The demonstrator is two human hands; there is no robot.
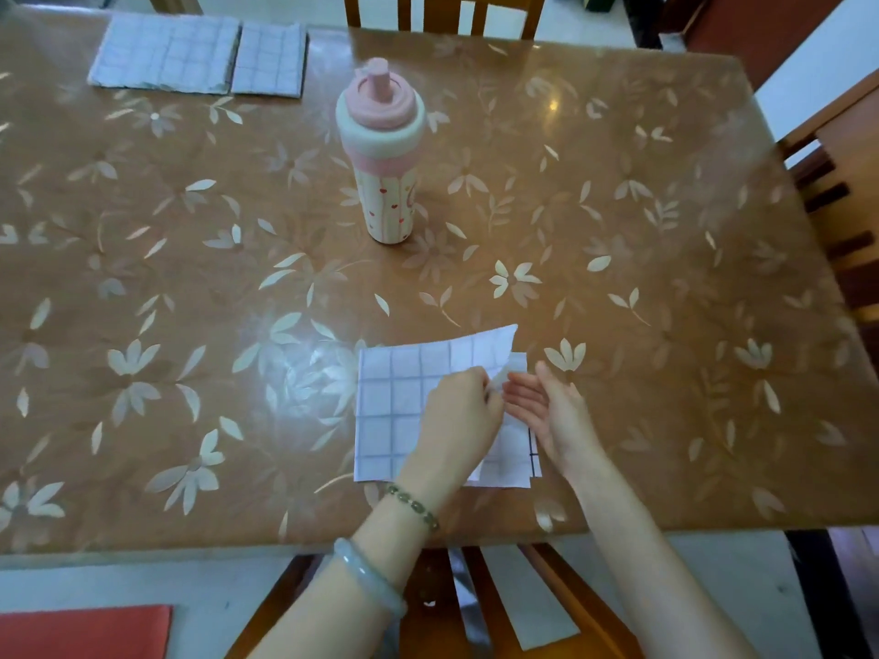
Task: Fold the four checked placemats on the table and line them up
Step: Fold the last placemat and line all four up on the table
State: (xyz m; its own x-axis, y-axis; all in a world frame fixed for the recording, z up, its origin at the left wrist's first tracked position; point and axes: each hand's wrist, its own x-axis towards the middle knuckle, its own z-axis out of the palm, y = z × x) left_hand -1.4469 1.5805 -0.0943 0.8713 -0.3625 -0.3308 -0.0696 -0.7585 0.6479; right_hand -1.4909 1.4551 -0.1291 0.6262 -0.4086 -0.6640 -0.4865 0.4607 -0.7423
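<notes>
Head view: near the table's (618, 278) near edge sits a checked placemat (395, 401), with its right part hidden under both hands. The left hand (463, 411) pinches a lifted flap, and the right hand (547, 411) is flat with straight fingers just beside it. Two folded placemats (166, 54) lie side by side far left, slightly blurry. There's a pink bottle (380, 149) with tiny hearts mid-table.

left grip (462, 415) curled, fingertips pinching; right grip (547, 413) flat, fingers straight, palm facing left
</notes>
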